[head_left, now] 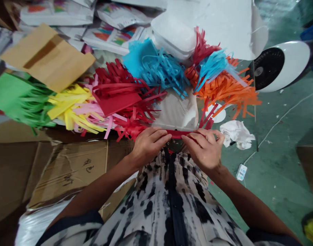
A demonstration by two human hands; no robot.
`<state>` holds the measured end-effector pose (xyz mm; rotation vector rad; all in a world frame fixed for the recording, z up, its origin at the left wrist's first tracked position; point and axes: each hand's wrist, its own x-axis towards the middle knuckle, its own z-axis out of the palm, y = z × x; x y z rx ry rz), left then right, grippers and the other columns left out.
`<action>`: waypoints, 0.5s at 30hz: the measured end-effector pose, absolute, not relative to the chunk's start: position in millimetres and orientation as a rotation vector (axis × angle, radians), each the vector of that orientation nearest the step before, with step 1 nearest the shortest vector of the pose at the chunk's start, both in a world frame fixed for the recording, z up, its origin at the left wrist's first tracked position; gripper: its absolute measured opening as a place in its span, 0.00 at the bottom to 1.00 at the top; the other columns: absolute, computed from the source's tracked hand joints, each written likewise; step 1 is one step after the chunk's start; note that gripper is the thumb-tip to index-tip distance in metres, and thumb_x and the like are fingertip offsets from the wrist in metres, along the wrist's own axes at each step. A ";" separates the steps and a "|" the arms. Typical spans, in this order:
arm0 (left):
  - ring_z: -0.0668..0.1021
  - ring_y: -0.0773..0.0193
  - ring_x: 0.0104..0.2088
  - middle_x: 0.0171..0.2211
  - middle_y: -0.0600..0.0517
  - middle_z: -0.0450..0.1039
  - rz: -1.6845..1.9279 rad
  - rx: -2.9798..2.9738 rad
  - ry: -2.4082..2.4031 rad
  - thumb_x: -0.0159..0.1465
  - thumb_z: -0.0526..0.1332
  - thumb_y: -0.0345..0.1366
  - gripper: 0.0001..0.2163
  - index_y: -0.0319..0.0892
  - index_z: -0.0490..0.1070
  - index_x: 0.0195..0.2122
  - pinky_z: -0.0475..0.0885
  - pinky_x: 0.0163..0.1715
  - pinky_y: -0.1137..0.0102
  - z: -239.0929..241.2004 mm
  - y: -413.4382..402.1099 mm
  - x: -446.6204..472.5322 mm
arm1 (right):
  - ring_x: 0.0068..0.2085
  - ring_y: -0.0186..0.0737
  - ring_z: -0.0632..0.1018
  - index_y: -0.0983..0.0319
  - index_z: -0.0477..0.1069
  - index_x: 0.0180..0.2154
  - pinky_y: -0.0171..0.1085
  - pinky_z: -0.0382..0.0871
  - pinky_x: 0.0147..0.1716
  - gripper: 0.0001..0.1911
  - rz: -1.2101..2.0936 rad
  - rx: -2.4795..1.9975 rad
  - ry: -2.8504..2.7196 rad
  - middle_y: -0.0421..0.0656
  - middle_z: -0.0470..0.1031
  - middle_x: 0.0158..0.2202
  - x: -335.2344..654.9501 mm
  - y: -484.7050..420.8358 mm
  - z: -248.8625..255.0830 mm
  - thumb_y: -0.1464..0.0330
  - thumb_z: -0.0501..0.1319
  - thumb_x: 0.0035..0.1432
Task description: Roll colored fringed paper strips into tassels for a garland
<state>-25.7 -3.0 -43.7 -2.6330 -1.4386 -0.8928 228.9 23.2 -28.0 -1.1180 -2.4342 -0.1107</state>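
Observation:
A red strip of fringed tissue paper [178, 133] stretches between my two hands at the table's near edge. My left hand [151, 142] pinches its left part, and loose red fringes spread out beyond those fingers. My right hand [205, 145] grips the other end, with a few red strands sticking up past the knuckles. Just beyond my left hand lies a heap of red fringed tissue paper [120, 92]. Blue fringed tissue paper [161, 68] sits farther back, and an orange bunch [223, 87] lies beyond my right hand.
Green [20, 99] and yellow fringed paper [71, 106] lie at left under a brown paper piece [54, 65]. Printed packets [115, 34] are stacked behind. Cardboard boxes [71, 164] stand below left. At right are a black-and-white fan [287, 65], a crumpled white cloth [237, 133] and a power strip [241, 172].

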 end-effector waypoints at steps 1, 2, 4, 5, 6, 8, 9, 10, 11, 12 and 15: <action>0.81 0.59 0.47 0.44 0.49 0.83 -0.898 -2.652 -1.444 0.72 0.63 0.31 0.10 0.46 0.79 0.51 0.78 0.47 0.64 -44.2 -1.4 -26.8 | 0.52 0.44 0.77 0.50 0.81 0.48 0.49 0.54 0.54 0.11 -0.092 -1.134 -2.434 0.37 0.86 0.44 228.0 23.8 -27.6 0.71 0.66 0.68; 0.81 0.59 0.47 0.44 0.49 0.83 -0.906 -2.671 -1.450 0.72 0.63 0.31 0.09 0.46 0.79 0.50 0.78 0.47 0.64 -44.5 0.1 -27.4 | 0.52 0.44 0.77 0.50 0.82 0.47 0.49 0.53 0.54 0.10 -0.071 -1.153 -2.432 0.37 0.86 0.44 226.8 24.4 -26.9 0.70 0.66 0.68; 0.81 0.60 0.45 0.44 0.49 0.83 -0.909 -2.710 -1.465 0.72 0.62 0.31 0.08 0.46 0.79 0.50 0.77 0.46 0.63 -44.0 2.4 -27.6 | 0.52 0.45 0.76 0.50 0.82 0.47 0.49 0.53 0.54 0.08 -0.019 -1.188 -2.437 0.38 0.85 0.44 223.6 26.0 -25.2 0.67 0.66 0.69; 0.80 0.60 0.45 0.43 0.49 0.83 -0.903 -2.724 -1.473 0.73 0.62 0.31 0.08 0.46 0.79 0.49 0.76 0.46 0.63 -42.9 3.3 -27.2 | 0.52 0.45 0.76 0.50 0.81 0.47 0.49 0.53 0.54 0.08 0.012 -1.196 -2.440 0.38 0.85 0.44 222.1 27.1 -24.4 0.66 0.65 0.69; 0.80 0.60 0.44 0.43 0.49 0.83 -0.890 -2.732 -1.486 0.73 0.62 0.31 0.08 0.46 0.79 0.49 0.76 0.46 0.64 -41.3 3.9 -26.7 | 0.52 0.45 0.76 0.50 0.81 0.46 0.49 0.53 0.54 0.07 0.042 -1.200 -2.440 0.38 0.85 0.43 220.9 28.3 -23.7 0.66 0.64 0.70; 0.79 0.60 0.43 0.41 0.49 0.82 -0.865 -2.713 -1.535 0.73 0.61 0.32 0.07 0.45 0.79 0.46 0.74 0.44 0.64 -36.7 4.4 -26.1 | 0.51 0.45 0.76 0.52 0.81 0.44 0.49 0.53 0.54 0.08 0.091 -1.229 -2.427 0.38 0.85 0.41 219.6 30.9 -22.9 0.65 0.62 0.72; 0.79 0.60 0.42 0.40 0.49 0.82 -0.852 -2.689 -1.580 0.73 0.61 0.33 0.06 0.45 0.79 0.44 0.74 0.44 0.63 -33.9 4.4 -26.2 | 0.50 0.45 0.76 0.53 0.80 0.42 0.48 0.52 0.54 0.09 0.111 -1.260 -2.417 0.39 0.84 0.40 219.6 32.2 -22.5 0.65 0.61 0.73; 0.78 0.59 0.42 0.39 0.49 0.82 -0.838 -2.662 -1.637 0.74 0.61 0.35 0.06 0.45 0.79 0.42 0.73 0.44 0.63 -31.1 4.3 -26.9 | 0.49 0.45 0.75 0.55 0.80 0.41 0.48 0.52 0.53 0.10 0.127 -1.294 -2.411 0.40 0.84 0.39 219.9 33.5 -22.1 0.64 0.59 0.74; 0.77 0.58 0.42 0.39 0.49 0.81 -0.832 -2.628 -1.701 0.73 0.62 0.36 0.06 0.44 0.78 0.41 0.72 0.44 0.62 -28.3 4.2 -28.0 | 0.49 0.46 0.75 0.56 0.79 0.40 0.48 0.52 0.53 0.11 0.141 -1.330 -2.411 0.41 0.83 0.39 220.3 34.8 -21.5 0.63 0.59 0.74; 0.77 0.57 0.43 0.39 0.49 0.81 -0.828 -2.597 -1.763 0.73 0.62 0.37 0.06 0.44 0.78 0.40 0.71 0.44 0.61 -25.9 4.1 -29.4 | 0.49 0.47 0.74 0.57 0.78 0.40 0.48 0.52 0.52 0.12 0.154 -1.359 -2.420 0.42 0.82 0.39 220.8 35.9 -20.6 0.62 0.58 0.74; 0.75 0.54 0.44 0.39 0.47 0.80 -0.794 -2.519 -1.915 0.74 0.61 0.39 0.08 0.43 0.76 0.39 0.69 0.45 0.59 -20.5 5.4 -34.0 | 0.48 0.49 0.72 0.58 0.76 0.39 0.48 0.52 0.48 0.14 0.189 -1.414 -2.464 0.45 0.81 0.39 221.0 39.3 -15.5 0.61 0.56 0.74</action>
